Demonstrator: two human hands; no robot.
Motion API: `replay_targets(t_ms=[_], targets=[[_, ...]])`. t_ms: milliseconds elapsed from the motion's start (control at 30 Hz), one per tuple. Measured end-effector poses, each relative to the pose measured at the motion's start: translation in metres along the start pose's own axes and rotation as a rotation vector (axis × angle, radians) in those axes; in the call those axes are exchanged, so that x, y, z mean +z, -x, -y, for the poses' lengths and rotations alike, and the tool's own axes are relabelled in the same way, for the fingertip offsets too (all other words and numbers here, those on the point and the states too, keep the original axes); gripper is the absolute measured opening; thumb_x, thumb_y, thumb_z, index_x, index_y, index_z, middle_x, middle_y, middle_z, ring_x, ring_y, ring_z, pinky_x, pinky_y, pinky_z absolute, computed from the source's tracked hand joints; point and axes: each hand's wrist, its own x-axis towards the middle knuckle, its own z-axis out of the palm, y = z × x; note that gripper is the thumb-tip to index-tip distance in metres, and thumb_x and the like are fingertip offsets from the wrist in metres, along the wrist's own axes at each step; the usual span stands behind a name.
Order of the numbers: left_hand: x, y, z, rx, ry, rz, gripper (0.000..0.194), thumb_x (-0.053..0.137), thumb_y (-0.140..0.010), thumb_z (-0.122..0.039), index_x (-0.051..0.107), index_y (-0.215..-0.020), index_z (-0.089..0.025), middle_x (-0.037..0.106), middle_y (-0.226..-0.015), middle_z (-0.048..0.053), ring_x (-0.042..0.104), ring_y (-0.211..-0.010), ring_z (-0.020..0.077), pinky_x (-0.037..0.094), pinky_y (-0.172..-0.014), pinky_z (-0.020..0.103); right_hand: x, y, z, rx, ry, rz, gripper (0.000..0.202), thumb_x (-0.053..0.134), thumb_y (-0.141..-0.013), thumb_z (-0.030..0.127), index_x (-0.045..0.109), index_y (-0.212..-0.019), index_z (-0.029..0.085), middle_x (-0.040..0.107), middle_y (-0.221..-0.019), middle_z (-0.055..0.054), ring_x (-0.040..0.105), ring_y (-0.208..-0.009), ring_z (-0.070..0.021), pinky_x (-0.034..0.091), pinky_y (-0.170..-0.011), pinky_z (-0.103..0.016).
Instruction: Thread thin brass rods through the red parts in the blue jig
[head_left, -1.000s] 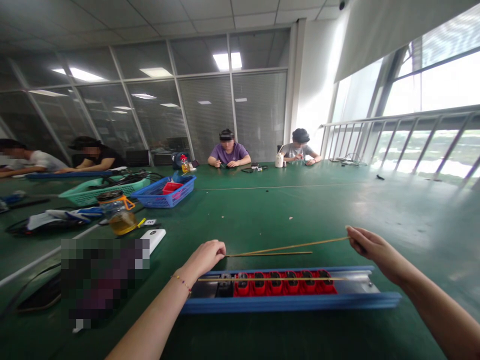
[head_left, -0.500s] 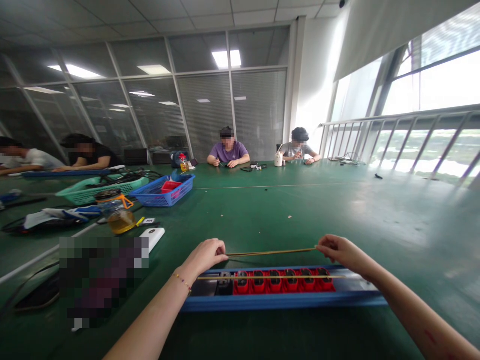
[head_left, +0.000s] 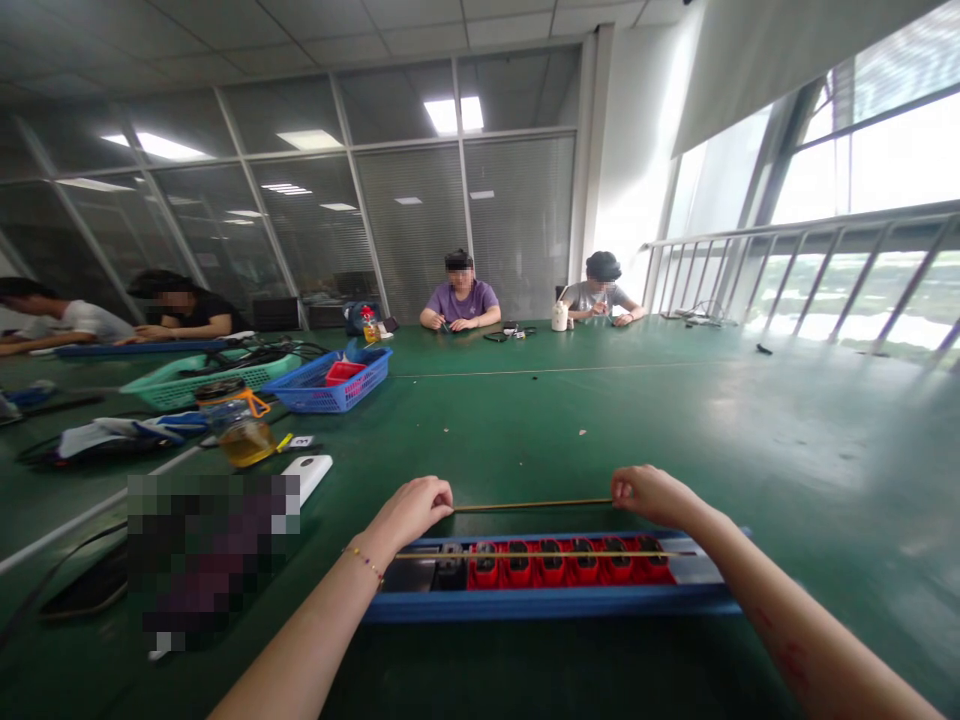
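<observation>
A thin tan stick (head_left: 532, 506) runs level between my two hands, just beyond a long blue tray (head_left: 551, 602). My left hand (head_left: 420, 503) pinches its left end, thumb against curled fingers. At the other end my right hand (head_left: 646, 495) closes its fingertips on the same stick. Inside the tray sits a row of several red square holders (head_left: 517, 574) with dark round centres. To the left of that row is a grey and black block (head_left: 451, 568). Another thin tan stick (head_left: 570, 554) lies lengthwise over the row, its left end by my left wrist.
Left of my arm are a white-ended device (head_left: 309, 478), a jar of amber liquid (head_left: 244, 440) and gloves (head_left: 127, 433). Beyond stand a blue basket (head_left: 330, 398) and a green basket (head_left: 169, 388) with cables. Several people (head_left: 461, 300) sit around the green table (head_left: 675, 420).
My right hand has slid left along the stick, toward my left hand. The left hand keeps its pinch in almost the same place.
</observation>
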Motion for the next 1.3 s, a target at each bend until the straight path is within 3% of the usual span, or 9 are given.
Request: replay_targets(t_ms=[133,233,433,700,900,1067,1300], targets=[[0.001,0.000,0.001,-0.004,0.015,-0.001,0.011,0.052,-0.074,-0.029,0.061,-0.074,-0.022,0.061,-0.078,0.000,0.055,-0.072,0.0128,0.037,-0.063,0.021,-0.008,0.006,0.002,0.008,0.008,0.007,0.015,0.051,-0.071,0.026,0.064,-0.075,0.022,0.067,-0.075,-0.002,0.061,-0.071,-0.0175,0.041,-0.063,-0.024],[0.000,0.001,0.000,-0.010,0.025,0.005,0.012,0.052,-0.074,-0.030,0.061,-0.075,-0.022,0.061,-0.079,0.000,0.055,-0.072,0.0131,0.037,-0.064,0.021,-0.028,0.018,0.007,-0.045,-0.054,0.016,0.021,0.047,-0.077,0.035,0.063,-0.080,0.021,0.067,-0.078,-0.003,0.060,-0.072,-0.0177,0.042,-0.062,-0.025],[0.000,0.001,-0.002,-0.029,0.016,0.011,0.013,0.052,-0.074,-0.030,0.062,-0.075,-0.021,0.061,-0.080,0.001,0.055,-0.073,0.0137,0.038,-0.065,0.022,-0.069,0.052,0.020,-0.180,-0.190,0.218,0.034,0.046,-0.077,0.051,0.061,-0.079,0.020,0.065,-0.077,-0.003,0.058,-0.071,-0.0177,0.042,-0.060,-0.024],[0.000,0.001,-0.002,-0.041,0.007,0.017,0.015,0.049,-0.076,-0.030,0.062,-0.076,-0.021,0.061,-0.082,0.001,0.056,-0.075,0.0138,0.039,-0.064,0.022,-0.061,0.057,0.021,-0.113,-0.245,0.468,0.039,0.049,-0.074,0.055,0.055,-0.080,0.017,0.061,-0.064,-0.002,0.055,-0.055,-0.0146,0.037,-0.047,-0.021],[0.003,-0.001,0.002,-0.001,0.008,-0.001,0.013,0.050,-0.075,-0.028,0.062,-0.076,-0.021,0.061,-0.078,0.001,0.055,-0.072,0.0131,0.037,-0.064,0.021,-0.073,0.058,0.035,-0.249,-0.310,0.251,0.044,0.039,-0.080,0.053,0.062,-0.079,0.017,0.051,-0.058,0.002,0.043,-0.053,-0.0106,0.032,-0.049,-0.021],[0.003,0.000,0.003,0.009,-0.002,-0.016,0.015,0.048,-0.076,-0.027,0.062,-0.075,-0.022,0.061,-0.078,0.001,0.054,-0.071,0.0130,0.036,-0.063,0.021,-0.076,0.056,0.049,-0.290,-0.386,0.136,0.047,0.042,-0.078,0.055,0.066,-0.077,0.015,0.058,-0.067,-0.002,0.048,-0.062,-0.0131,0.037,-0.056,-0.022],[0.001,0.000,0.003,0.024,-0.008,-0.042,0.021,0.042,-0.080,-0.030,0.062,-0.075,-0.022,0.062,-0.080,0.000,0.055,-0.076,0.0135,0.037,-0.068,0.022,-0.083,0.055,0.026,-0.218,-0.432,-0.025,0.046,0.042,-0.078,0.055,0.064,-0.074,0.015,0.061,-0.073,-0.003,0.053,-0.071,-0.0162,0.040,-0.067,-0.024]])
